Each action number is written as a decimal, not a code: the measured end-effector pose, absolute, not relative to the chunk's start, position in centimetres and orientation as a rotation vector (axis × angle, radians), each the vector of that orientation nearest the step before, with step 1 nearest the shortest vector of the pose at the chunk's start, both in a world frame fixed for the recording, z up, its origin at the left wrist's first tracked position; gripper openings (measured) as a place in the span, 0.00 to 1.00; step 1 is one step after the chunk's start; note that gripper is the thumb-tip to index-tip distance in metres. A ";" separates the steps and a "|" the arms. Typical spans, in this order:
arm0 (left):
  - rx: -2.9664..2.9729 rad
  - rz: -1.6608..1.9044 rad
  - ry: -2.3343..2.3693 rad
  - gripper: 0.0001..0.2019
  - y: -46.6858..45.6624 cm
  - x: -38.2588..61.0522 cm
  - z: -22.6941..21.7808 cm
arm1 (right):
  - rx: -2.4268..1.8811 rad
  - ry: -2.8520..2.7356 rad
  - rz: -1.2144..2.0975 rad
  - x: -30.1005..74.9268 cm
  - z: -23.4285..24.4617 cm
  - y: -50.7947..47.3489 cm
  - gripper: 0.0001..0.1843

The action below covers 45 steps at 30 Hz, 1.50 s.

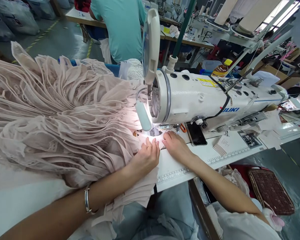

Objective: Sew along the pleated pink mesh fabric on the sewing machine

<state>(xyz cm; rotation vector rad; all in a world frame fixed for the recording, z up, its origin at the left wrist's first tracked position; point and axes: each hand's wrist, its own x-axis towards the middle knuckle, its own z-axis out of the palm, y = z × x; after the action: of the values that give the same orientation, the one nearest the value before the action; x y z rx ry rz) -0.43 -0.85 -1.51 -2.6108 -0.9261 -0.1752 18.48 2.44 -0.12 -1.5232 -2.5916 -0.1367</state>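
Observation:
A white sewing machine (190, 96) stands before me, its lamp (143, 116) lighting the needle area. Under the presser foot (155, 132) lies a pale pink fabric piece (161, 144). My left hand (147, 154), with a ring on one finger, is closed on the fabric's near left part, fingers bent and together. Just right of it, my right hand (174, 144) pinches the fabric's right edge close to the foot. The fingertips of both hands are partly lost in the glare. A large heap of beige-pink fabric pieces (65, 110) reaches up to my left hand.
A phone (196, 134) lies right of my right hand, beside orange-handled scissors (183, 128). Farther right is a small stack of labels (221, 145). A measuring tape (175, 174) runs along the table's front edge. A person in a teal shirt (120, 30) sits beyond the machine.

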 end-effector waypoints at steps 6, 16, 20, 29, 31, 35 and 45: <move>-2.773 -0.187 -1.033 0.22 1.4 -2.7 -0.4 | -1.515 -2.392 0.288 17.0 -0.5 4.1 0.08; -2.848 -0.654 -1.152 0.22 0.5 -2.6 -2.2 | -1.602 -2.159 0.605 16.7 -0.3 4.5 0.08; -2.777 -0.372 -1.083 0.21 0.2 -2.3 -1.5 | -1.609 -2.158 0.579 16.5 -0.2 4.5 0.08; -2.716 -0.450 -0.973 0.17 0.6 -2.4 -1.2 | -1.318 -2.186 0.386 17.7 -0.9 3.7 0.11; -2.735 -0.536 -0.976 0.17 0.8 -2.3 -1.3 | -1.176 -2.253 0.267 18.0 -1.0 3.4 0.13; -2.729 -0.628 -1.173 0.16 1.2 -2.5 -1.2 | -1.157 -2.457 -0.039 17.5 -0.8 2.5 0.14; -2.799 -0.363 -1.111 0.15 1.2 -1.6 -0.8 | -1.258 -2.793 -0.079 17.4 0.1 3.7 0.21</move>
<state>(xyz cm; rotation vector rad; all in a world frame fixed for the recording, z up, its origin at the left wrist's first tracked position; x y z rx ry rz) -1.60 1.23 -0.80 -2.7995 -1.1113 -0.3634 17.39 3.73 0.11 -1.2576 -2.7928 -0.0785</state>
